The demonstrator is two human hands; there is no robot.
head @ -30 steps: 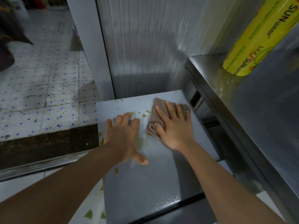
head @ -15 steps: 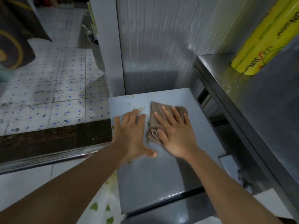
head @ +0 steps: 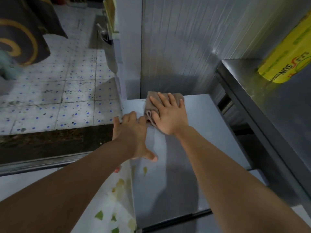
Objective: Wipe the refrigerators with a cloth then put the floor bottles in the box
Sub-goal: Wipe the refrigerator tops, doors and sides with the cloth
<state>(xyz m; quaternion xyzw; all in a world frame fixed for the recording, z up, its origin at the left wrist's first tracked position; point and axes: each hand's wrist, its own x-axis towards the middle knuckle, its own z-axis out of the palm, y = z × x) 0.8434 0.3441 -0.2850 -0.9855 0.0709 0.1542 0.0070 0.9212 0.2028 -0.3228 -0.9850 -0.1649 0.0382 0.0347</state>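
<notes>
Fingers (head: 161,101) of the right hand (head: 170,118) lie flat and spread, pressing the cloth (head: 151,105), not clenched. Left hand (head: 133,135) fingers also spread flat, released, holding nothing. Tiled floor (head: 58,98) at 10 o'clock. Grey refrigerator (head: 193,140) top at centre, both hands on it. Steel desk (head: 269,106) at 3 o'clock. Yellow wrap roll (head: 286,64) at 2 o'clock, on the desk. Brown cloth folded, at the refrigerator top's far edge, 12 o'clock, just beside the left fingertips.

Both forearms are bare, no sleeves; the left hand (head: 133,133) and right hand (head: 170,116) wear nothing
</notes>
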